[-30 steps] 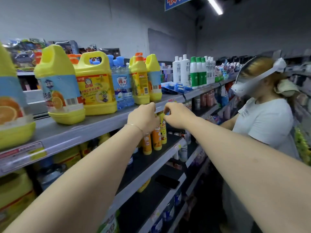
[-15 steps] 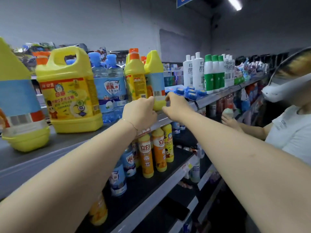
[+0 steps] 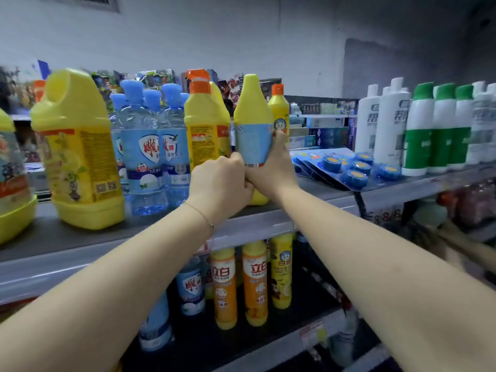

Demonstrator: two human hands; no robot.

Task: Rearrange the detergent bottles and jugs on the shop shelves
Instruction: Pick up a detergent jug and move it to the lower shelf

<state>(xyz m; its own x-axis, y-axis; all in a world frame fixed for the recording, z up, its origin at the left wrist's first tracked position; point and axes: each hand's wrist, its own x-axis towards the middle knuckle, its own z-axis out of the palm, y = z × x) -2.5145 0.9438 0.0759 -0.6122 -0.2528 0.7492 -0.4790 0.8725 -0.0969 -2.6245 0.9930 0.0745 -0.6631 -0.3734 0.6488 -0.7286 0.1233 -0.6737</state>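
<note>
A yellow jug with a pale blue label stands on the grey top shelf, edge-on to me. My right hand wraps its lower right side, thumb up along the label. My left hand presses against its lower left side with curled fingers. Left of it stand a yellow jug with an orange cap, several clear blue bottles and a big yellow jug with a handle. A slim yellow bottle with an orange cap stands just behind my right thumb.
Blue disc blister packs lie right of my hands, then white bottles and green-and-white bottles. On the dark shelf below stand orange bottles, a yellow one and blue ones. Another yellow jug sits far left.
Both hands rose from the shelf's front edge and closed around the lower part of the blue-labelled yellow jug. My view swung left and closer; the other person is out of sight.
</note>
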